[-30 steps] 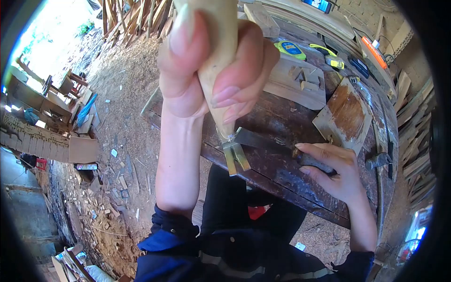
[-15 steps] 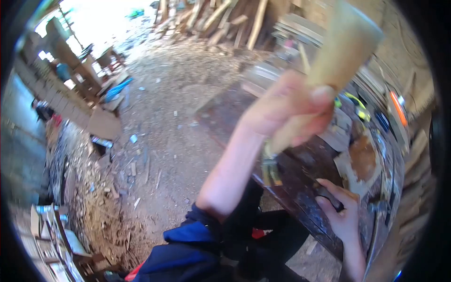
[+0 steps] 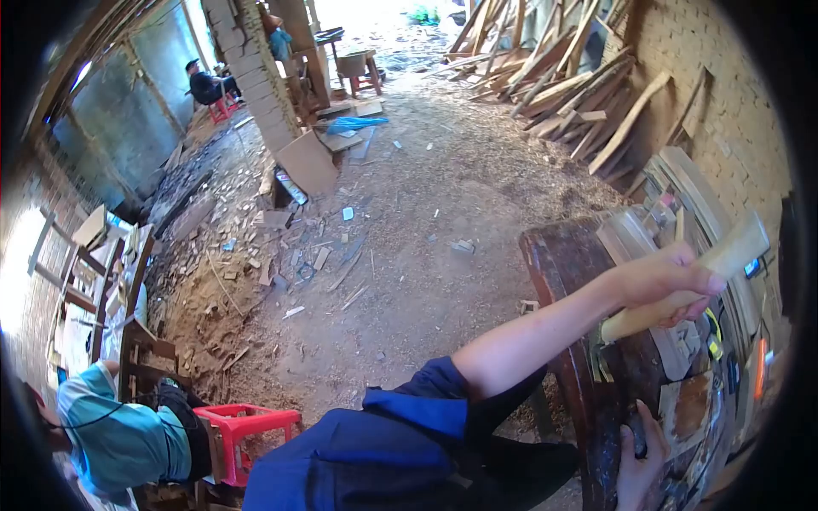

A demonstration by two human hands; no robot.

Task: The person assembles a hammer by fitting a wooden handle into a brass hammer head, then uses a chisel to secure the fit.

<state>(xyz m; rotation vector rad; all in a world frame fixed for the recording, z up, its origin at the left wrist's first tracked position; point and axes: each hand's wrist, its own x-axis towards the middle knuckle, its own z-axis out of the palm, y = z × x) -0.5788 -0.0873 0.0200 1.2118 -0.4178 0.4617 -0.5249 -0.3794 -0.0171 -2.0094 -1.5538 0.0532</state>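
Note:
A pale, curved wooden piece (image 3: 740,247) is gripped in my left hand (image 3: 669,285), held up over the right part of the dark wooden workbench (image 3: 567,255). Its wide end points up and to the right, and its lower end reaches down toward the bench's front edge. Lower down, my right hand (image 3: 643,456) is by the bench surface with thumb and fingers curved around something dark that I cannot make out. Beside it lies a flat piece with a brown patch (image 3: 692,404). A yellow-green object (image 3: 714,334) rests beyond my left hand.
A co-worker in a teal shirt (image 3: 128,434) sits at the lower left near a red stool (image 3: 247,422). Another person (image 3: 204,85) sits far off. Planks (image 3: 579,102) lean by the back wall. An orange tool (image 3: 760,368) lies at the bench's right.
The view has swung left, bringing the co-worker and red stool into sight. My left hand still holds the wooden piece, now tilted flatter. Both hands appear farther right in the frame.

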